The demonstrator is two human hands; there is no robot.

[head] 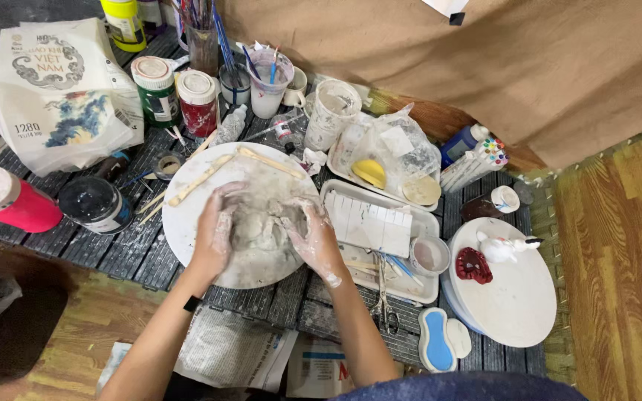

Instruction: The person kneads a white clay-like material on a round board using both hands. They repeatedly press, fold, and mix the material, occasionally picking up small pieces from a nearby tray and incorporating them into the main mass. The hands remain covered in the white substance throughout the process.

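Fingers of both hands curled and pressed onto a grey clay lump (260, 226), clamped around it from either side; fingertips smeared with wet clay and hard to tell from the lump itself. Left hand (215, 234) on the lump's left flank, right hand (315, 238) on its right, thumbs over the top. Exact shape of the clay mostly hidden under the palms.

Lump sitting near the middle of a round white board (187, 215), dusty and streaked grey. Two pale wooden sticks (200, 180) lying on the board's far edge, apart from the hands.

Little open room: white tray (425, 223) touching the board's right side, black jar (95, 203) and pink bottle (9, 200) to the left, paint pots (156, 89) crowded behind. Second round board (514, 297) further right, carrying a small white figure (503, 247) and a dark red piece (473, 265). Forearms cut off at the bottom edge.
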